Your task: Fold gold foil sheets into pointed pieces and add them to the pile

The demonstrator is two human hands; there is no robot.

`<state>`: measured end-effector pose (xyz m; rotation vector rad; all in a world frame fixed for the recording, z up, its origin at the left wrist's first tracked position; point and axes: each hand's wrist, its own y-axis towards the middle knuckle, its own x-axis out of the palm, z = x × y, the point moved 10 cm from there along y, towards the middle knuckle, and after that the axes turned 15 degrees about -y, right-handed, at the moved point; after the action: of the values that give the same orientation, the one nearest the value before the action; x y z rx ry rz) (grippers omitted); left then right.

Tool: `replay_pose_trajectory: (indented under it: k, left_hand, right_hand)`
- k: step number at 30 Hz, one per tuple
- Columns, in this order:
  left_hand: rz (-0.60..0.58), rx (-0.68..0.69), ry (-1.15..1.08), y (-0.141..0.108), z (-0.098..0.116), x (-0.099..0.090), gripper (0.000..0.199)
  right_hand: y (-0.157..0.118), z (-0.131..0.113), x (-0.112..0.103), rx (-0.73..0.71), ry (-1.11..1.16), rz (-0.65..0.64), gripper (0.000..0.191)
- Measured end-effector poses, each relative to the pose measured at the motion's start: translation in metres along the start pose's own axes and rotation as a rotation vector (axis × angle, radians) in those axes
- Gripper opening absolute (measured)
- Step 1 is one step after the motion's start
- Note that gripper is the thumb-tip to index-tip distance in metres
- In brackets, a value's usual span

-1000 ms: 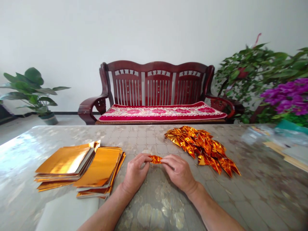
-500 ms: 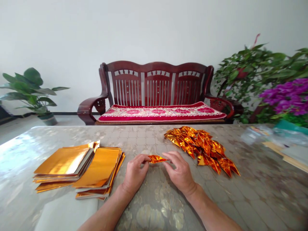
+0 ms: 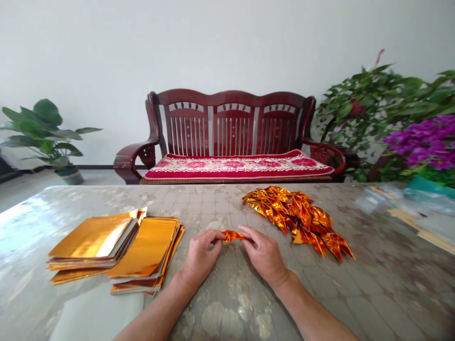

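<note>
A small folded piece of shiny orange-gold foil paper (image 3: pixel 232 235) spans the gap between my two hands, above the middle of the table. My left hand (image 3: pixel 202 251) pinches its left end between thumb and fingers. At the right end, the thumb and fingers of my right hand (image 3: pixel 263 253) close on the other tip. To the left lie two stacks of flat foil sheets, a left stack (image 3: pixel 92 237) and a right stack (image 3: pixel 147 246). Beyond my right hand is a heap of folded foil pieces (image 3: pixel 298 213) with pointed ends.
The table (image 3: pixel 213 312) has a patterned, glossy cover. A pale sheet (image 3: pixel 95 315) lies at the near left. Clear plastic bags (image 3: pixel 380 196) and flat boards (image 3: pixel 433 229) sit at the right. Behind stands a wooden bench (image 3: pixel 232 123), with plants on both sides.
My right fingers have closed further round the right end of the foil piece, which now looks narrower and twisted. Both hands stay in nearly the same place.
</note>
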<state>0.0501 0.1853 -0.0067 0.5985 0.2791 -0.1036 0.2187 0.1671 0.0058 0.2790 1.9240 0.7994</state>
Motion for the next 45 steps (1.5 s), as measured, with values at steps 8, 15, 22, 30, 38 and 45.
replay_pose_trajectory:
  k: [8, 15, 22, 30, 38, 45]
  left_hand:
    - [0.079, -0.078, -0.044, -0.002, -0.014, -0.008, 0.022]
    - [0.086, -0.050, -0.070, 0.000, -0.012, -0.010, 0.012]
    - [0.087, -0.088, -0.069, 0.001, -0.012, -0.011, 0.010]
    - [0.089, -0.051, -0.051, 0.000, -0.001, -0.016, 0.012]
    - [0.078, -0.048, -0.077, 0.001, -0.001, -0.013, 0.006]
    - [0.060, -0.177, -0.193, 0.000, -0.025, -0.005, 0.031]
  right_hand:
    - [0.003, 0.004, -0.005, 0.014, -0.037, 0.015, 0.037]
    - [0.004, 0.004, -0.005, 0.009, -0.030, 0.015, 0.036]
    - [0.004, 0.004, -0.007, -0.007, -0.006, 0.043, 0.034]
    - [0.006, 0.001, -0.015, -0.027, 0.023, 0.084, 0.026]
    - [0.003, 0.003, -0.016, -0.021, 0.023, 0.118, 0.027]
    - [0.001, -0.001, -0.012, -0.058, -0.027, 0.113, 0.033]
